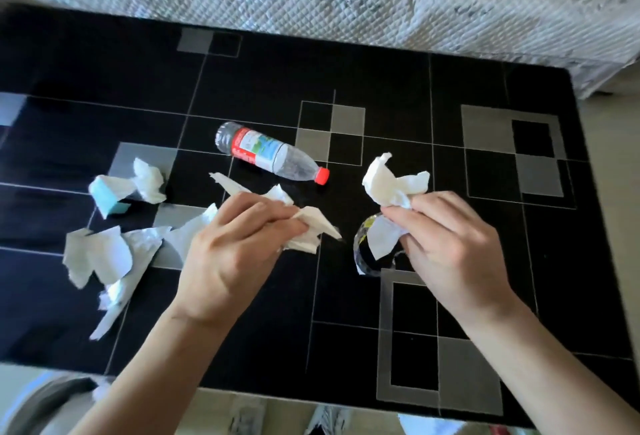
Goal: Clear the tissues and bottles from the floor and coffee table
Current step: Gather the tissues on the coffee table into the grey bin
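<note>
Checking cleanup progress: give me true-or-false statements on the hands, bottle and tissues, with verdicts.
1. The bottle lies on its side on the table. True.
2. The bottle's cap is off. False: a red cap is on.
3. The left hand grips a tissue. True.
4. The right hand is empty. False: it pinches a crumpled tissue.
5. Loose tissues lie left of the left hand. True.
</note>
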